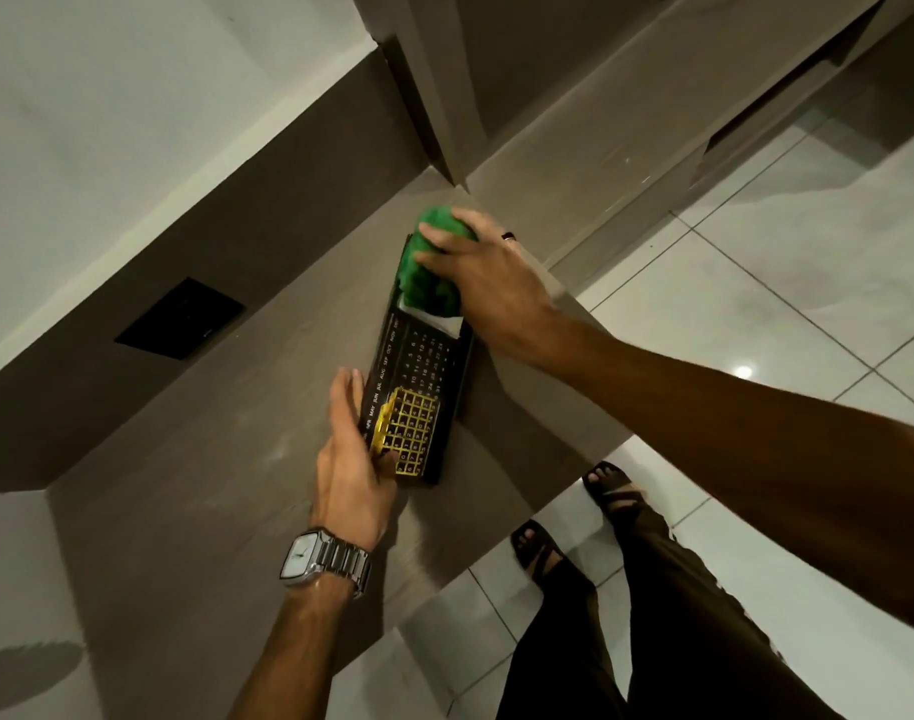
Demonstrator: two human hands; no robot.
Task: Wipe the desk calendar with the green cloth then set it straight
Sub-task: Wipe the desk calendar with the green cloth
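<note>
A black desk calendar (pixel 418 366) with month names, number rows and a yellow grid slider lies on the brown desk (pixel 236 459), near its front edge. My right hand (pixel 486 272) presses a bunched green cloth (pixel 428 272) onto the calendar's far end. My left hand (pixel 350 459), with a silver watch on its wrist, grips the calendar's near left edge, thumb on the yellow slider. The cloth and my fingers hide the far end of the calendar.
A black rectangular socket plate (pixel 182 319) sits in the brown back panel to the left. A vertical panel (pixel 434 96) rises behind the calendar. The desk edge runs right of the calendar; below it are white floor tiles (pixel 756 283) and my sandalled feet (pixel 543 548).
</note>
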